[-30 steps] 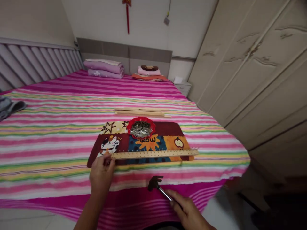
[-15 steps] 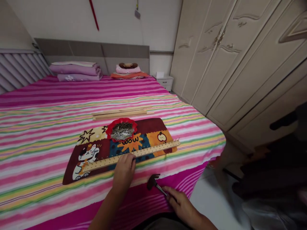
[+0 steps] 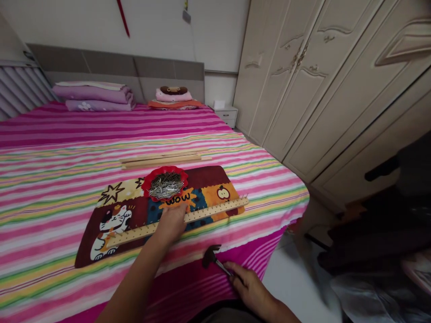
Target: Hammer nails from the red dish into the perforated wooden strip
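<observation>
My right hand point(image 3: 249, 286), low in the view, is closed around the handle of a claw hammer point(image 3: 210, 255). The dark hammer head lies over the bed's near edge. My left hand point(image 3: 172, 220) reaches across a long pale wooden strip point(image 3: 219, 209) and hides part of its middle. Its fingers point towards the near rim of a red scalloped bowl point(image 3: 144, 187) filled with nails point(image 3: 165, 185); whether they hold anything is hidden. Rows of nails stand upright along the strip, with dark dots on its near face. Beneath the strip and bowl lies a patterned mat point(image 3: 206, 177).
More wooden strips point(image 3: 161, 159) lie behind the bowl on the striped bedspread point(image 3: 50, 188). Folded purple bedding point(image 3: 96, 96) and a smaller pink pile point(image 3: 173, 98) sit by the headboard. A wardrobe point(image 3: 289, 85) stands at the right, and dark items point(image 3: 370, 224) are at the lower right.
My left hand has moved forward from the near side of the strip to over it, closer to the bowl. My right hand keeps the hammer nearly in place. The view has shifted slightly.
</observation>
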`<state>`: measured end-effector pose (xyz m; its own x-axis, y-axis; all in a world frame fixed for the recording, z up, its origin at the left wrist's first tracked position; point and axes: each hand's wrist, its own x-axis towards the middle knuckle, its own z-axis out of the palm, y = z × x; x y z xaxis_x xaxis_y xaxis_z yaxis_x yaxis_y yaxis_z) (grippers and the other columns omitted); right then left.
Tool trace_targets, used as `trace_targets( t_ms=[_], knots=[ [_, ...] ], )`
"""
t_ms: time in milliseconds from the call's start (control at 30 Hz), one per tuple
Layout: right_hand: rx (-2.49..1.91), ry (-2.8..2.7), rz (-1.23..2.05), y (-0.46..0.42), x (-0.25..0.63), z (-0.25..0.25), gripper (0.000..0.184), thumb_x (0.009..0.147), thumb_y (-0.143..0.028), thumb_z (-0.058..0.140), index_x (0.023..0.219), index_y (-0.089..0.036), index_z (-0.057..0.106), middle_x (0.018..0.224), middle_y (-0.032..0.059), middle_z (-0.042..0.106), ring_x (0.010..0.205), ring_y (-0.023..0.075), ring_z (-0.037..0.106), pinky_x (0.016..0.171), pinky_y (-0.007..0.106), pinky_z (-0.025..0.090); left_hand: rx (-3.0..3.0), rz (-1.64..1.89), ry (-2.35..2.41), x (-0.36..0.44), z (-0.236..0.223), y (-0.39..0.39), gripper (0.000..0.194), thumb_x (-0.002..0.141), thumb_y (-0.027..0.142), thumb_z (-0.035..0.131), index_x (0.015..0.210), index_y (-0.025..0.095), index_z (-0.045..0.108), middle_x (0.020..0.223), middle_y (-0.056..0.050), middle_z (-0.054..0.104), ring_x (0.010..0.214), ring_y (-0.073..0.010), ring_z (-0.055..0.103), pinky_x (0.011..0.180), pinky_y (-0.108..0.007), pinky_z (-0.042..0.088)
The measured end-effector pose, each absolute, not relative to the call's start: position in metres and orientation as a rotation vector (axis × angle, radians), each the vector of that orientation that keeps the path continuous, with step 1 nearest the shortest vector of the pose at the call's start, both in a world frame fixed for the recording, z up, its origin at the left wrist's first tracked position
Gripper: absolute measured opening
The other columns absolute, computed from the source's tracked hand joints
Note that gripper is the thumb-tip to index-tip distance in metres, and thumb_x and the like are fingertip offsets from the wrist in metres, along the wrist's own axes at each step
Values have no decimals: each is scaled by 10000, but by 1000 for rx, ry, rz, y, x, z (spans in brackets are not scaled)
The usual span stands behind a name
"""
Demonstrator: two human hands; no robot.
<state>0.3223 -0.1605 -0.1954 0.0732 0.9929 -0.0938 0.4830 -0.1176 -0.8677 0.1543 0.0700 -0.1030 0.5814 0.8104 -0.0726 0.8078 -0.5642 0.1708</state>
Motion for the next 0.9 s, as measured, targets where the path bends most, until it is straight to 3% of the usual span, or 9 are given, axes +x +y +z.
trace_targets(
  t_ms=[133,367,767,900],
  knots=[
    [-1662,-1479,1023,-159,324,-200,362,850,-191,415,1155,-212,609,879,14,706,724,161,638,666,226,508,2606,-40,1321,147,-97,76,323,688,87,485,985,182,569,872,-81,682,894,-225,624,806,-309,382],
    [-1656,-1454,1060,-158,325,-203,369,856,-185,407,1170,-212,598,945,31,702,898,190,635,829,270,485,2631,-113,1434,90,-85,101,446,726,134,433,1162,165,525,987,-112,688,944,-243,629,859,-336,391],
    [-1713,-1458,1043,-155,324,-205,341,846,-189,421,1133,-213,602,782,-12,658,611,119,553,585,202,447,2535,-63,1427,21,-108,113,429,662,279,499,1075,202,585,993,-61,702,967,-282,619,926,-386,373],
    [-1710,-1483,1038,-155,325,-199,340,855,-190,416,1136,-210,606,823,-1,686,662,135,598,619,209,470,2520,-88,1451,19,-114,116,432,655,286,526,1073,196,588,1009,-74,697,962,-264,620,930,-365,373]
  ],
)
